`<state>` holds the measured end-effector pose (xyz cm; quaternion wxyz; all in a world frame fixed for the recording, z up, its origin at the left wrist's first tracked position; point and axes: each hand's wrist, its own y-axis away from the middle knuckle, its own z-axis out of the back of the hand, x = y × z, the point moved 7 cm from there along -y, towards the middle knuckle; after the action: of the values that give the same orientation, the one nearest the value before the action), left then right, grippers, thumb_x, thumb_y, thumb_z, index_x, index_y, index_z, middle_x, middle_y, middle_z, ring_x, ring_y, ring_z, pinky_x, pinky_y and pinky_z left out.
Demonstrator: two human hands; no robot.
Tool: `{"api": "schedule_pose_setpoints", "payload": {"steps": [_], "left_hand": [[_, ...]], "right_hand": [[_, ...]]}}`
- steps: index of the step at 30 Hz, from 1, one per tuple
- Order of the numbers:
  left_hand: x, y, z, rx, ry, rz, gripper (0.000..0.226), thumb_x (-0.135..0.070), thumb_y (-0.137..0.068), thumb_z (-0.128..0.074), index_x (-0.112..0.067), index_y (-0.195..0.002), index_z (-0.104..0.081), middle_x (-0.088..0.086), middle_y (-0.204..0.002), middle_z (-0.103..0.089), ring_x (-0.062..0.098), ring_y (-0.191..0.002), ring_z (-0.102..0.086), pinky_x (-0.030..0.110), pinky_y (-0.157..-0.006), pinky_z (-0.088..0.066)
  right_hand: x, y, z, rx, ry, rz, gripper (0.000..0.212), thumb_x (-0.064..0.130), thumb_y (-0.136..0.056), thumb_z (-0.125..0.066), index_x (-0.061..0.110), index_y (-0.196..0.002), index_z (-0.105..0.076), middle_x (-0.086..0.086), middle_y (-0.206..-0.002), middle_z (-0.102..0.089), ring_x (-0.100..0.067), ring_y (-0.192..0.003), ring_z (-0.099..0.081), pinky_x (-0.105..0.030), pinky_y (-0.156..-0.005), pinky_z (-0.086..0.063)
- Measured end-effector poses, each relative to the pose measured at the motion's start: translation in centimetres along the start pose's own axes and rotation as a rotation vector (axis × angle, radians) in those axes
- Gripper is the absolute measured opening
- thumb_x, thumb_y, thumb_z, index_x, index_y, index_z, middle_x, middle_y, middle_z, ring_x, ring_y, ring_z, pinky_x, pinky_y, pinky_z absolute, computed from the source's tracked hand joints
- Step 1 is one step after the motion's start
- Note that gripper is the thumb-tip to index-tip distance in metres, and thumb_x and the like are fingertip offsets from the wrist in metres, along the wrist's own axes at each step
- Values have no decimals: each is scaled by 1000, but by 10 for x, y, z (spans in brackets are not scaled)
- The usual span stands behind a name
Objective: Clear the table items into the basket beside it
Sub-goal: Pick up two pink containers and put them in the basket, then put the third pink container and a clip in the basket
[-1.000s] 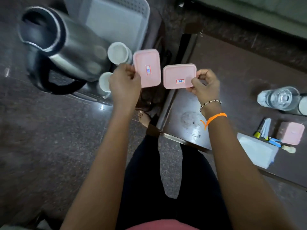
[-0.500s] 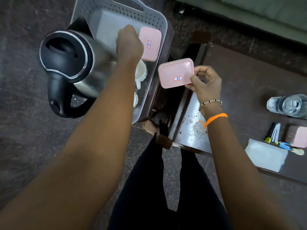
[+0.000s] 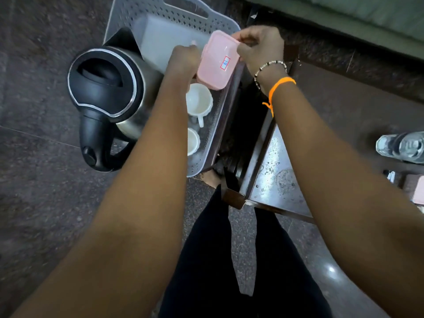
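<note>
My right hand grips a pink lidded box with a small label and holds it tilted over the right side of the grey perforated basket. My left hand is curled down inside the basket just left of that box. A sliver of a second pink box shows at its fingertips; the rest of that box is hidden. Inside the basket stand a steel kettle with a black lid, two white cups and a translucent container.
The dark wooden table is on my right, with a water bottle, a pen and a third pink box at the frame's right edge. The basket sits on the dark floor beside the table's end. My legs are below.
My right hand has carried its pink box left from above the table's end to over the basket. My left hand has sunk lower into the basket with the other pink box.
</note>
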<state>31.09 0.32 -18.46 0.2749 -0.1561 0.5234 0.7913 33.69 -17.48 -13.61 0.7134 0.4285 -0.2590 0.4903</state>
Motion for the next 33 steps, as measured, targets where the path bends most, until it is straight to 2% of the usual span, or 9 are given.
{"api": "schedule_pose_setpoints", "payload": {"steps": [4,7,10,13,16,20,25,30,33], "left_hand": [[-11,30,3,-11,-49,-38,49,-33,-95,-39,2,-128,-47,17,-133,-54,32,-118,-55,37,-101,-46],[-11,33,1,-31,-179,-78,42,-26,-98,-35,1,-128,-46,16,-137,-50,30,-124,-49,29,-98,-40],[-16,51,3,-93,-295,-191,36,-17,-97,-33,5,-115,-55,23,-127,-56,35,-118,-51,32,-91,-39],[-20,76,8,-252,-307,-354,31,-10,-94,-34,5,-110,-57,24,-121,-57,35,-114,-51,34,-92,-33],[-17,119,0,-344,-214,-473,30,-14,-91,-42,-8,-115,-58,13,-122,-56,25,-111,-55,28,-95,-34],[3,170,-63,-156,-79,-521,22,-16,-86,-48,-9,-98,-65,13,-103,-65,20,-95,-59,28,-89,-43],[43,218,-179,136,-185,-434,18,-12,-88,-51,-14,-96,-67,12,-99,-67,24,-93,-63,34,-89,-48],[64,269,-298,410,-404,-437,18,-13,-89,-51,-16,-96,-67,5,-101,-69,22,-94,-65,27,-88,-45],[68,296,-358,540,-507,-437,19,-14,-90,-51,-15,-97,-68,7,-104,-71,23,-97,-65,28,-92,-46]], "right_hand": [[2,-10,-13,40,128,8,31,2,-78,-52,12,-98,-74,-11,-95,-75,17,-44,-52,-20,-80,-51],[5,-6,-16,41,153,15,34,1,-84,-47,9,-109,-69,-14,-111,-70,-10,-91,-68,-24,-94,-50],[7,2,-12,84,221,59,37,4,-87,-44,9,-119,-62,-14,-122,-64,-25,-116,-59,-24,-99,-44],[2,19,3,46,209,105,39,0,-85,-44,10,-117,-64,-12,-122,-66,-20,-115,-60,-19,-98,-42],[-24,48,21,15,10,56,34,-5,-81,-48,6,-104,-71,-12,-105,-72,-14,-94,-66,-25,-96,-50],[-80,103,58,26,-232,-84,28,-7,-82,-47,-1,-97,-70,-14,-91,-71,-20,-79,-65,-43,-88,-55],[-164,168,135,-61,-250,-231,22,-5,-84,-52,0,-96,-69,-4,-83,-65,-9,-68,-59,-42,-86,-55],[-264,221,228,-249,-309,-430,21,-7,-84,-50,-2,-93,-68,7,-69,-60,-12,-60,-56,-46,-79,-55],[-323,245,276,-339,-321,-522,21,-6,-84,-50,-2,-95,-67,5,-67,-60,-12,-59,-56,-43,-77,-56]]}}
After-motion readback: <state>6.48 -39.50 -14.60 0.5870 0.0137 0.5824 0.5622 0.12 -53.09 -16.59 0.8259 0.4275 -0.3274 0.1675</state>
